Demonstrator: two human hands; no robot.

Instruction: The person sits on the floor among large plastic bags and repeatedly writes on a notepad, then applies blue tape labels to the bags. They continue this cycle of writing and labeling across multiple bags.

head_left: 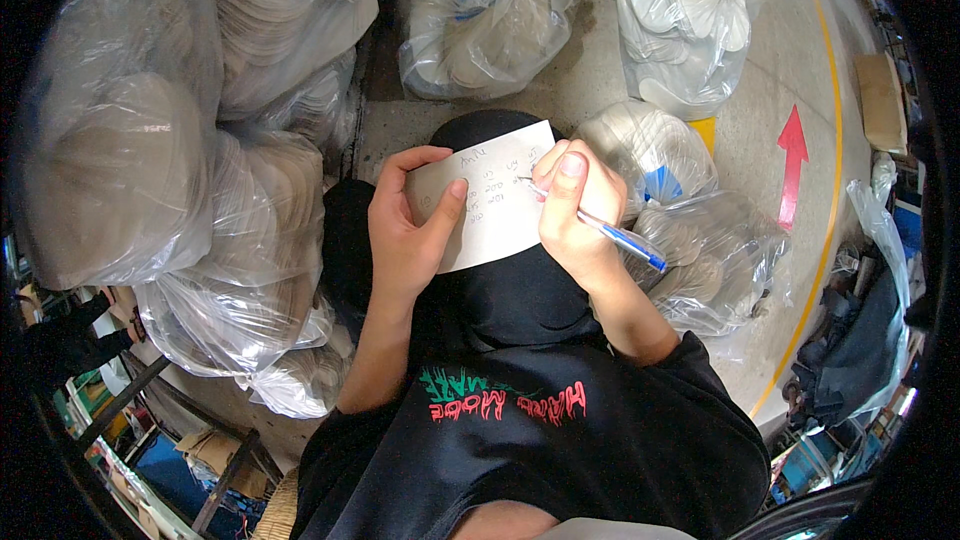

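Observation:
My left hand (pixel 408 230) holds a small white paper card (pixel 492 202) with handwritten lines, thumb pressed on its face. My right hand (pixel 578 212) grips a blue and clear pen (pixel 620 238), its tip resting on the card's right part. Both hands are in front of my chest, over my black shirt and dark trousers.
Clear plastic bags stuffed with pale flat pieces surround me: a large stack at the left (pixel 150 170), two bags ahead (pixel 487 15) (pixel 685 20), and more beside my right knee (pixel 700 250). The concrete floor has a red arrow (pixel 792 162) and a yellow line (pixel 830 190).

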